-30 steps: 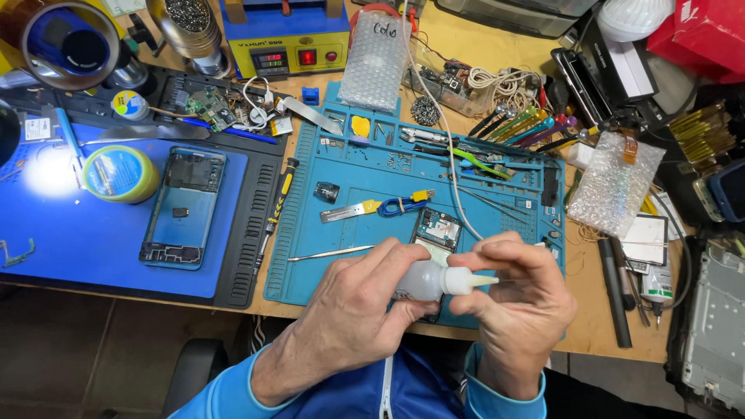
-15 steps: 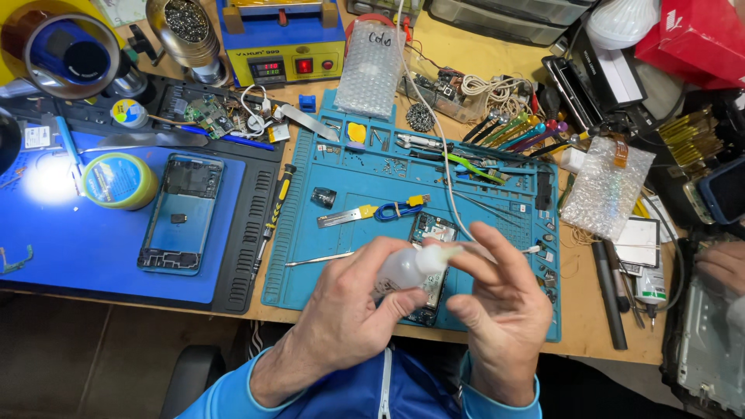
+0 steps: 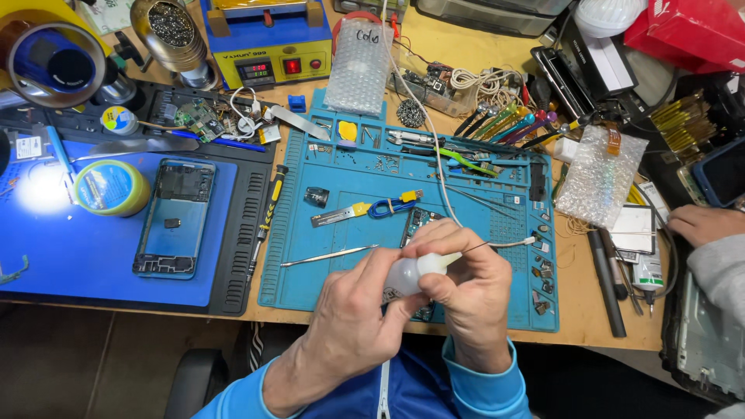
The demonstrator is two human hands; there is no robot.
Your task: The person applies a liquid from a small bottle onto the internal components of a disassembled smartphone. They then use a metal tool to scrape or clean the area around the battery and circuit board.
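- In the lower middle of the frame the person's left hand (image 3: 353,314) wraps its fingers around a small translucent white squeeze bottle (image 3: 410,273), clamped on its rounded body.
- The right hand (image 3: 466,291) meets it from the right side of the frame, thumb and fingers closed together on the bottle's pale nozzle end; a thin dark needle tip (image 3: 475,247) pokes out above the knuckles.
- Both hands hover over the lower edge of the teal repair mat (image 3: 326,279), which fills the centre of the frame.
- Just above the hands, partly hidden by them, lies a small circuit board (image 3: 419,219) on the mat.
- Left of the hands on the mat rests a thin metal spudger (image 3: 326,255), and above it a yellow-and-blue handled tool (image 3: 365,209).
- At the left of the frame an opened phone frame (image 3: 174,217) lies on a blue pad (image 3: 85,256), beside a yellow-rimmed tape roll (image 3: 112,187).
- At the upper middle stands a blue and yellow machine (image 3: 268,39), with a bubble-wrap bag (image 3: 358,66) to its right.
- A second bubble-wrap bag (image 3: 601,174) sits at the right of the mat.
- At the right edge of the frame another person's hand (image 3: 702,223) in a grey sleeve rests on the desk, well apart from the bottle.
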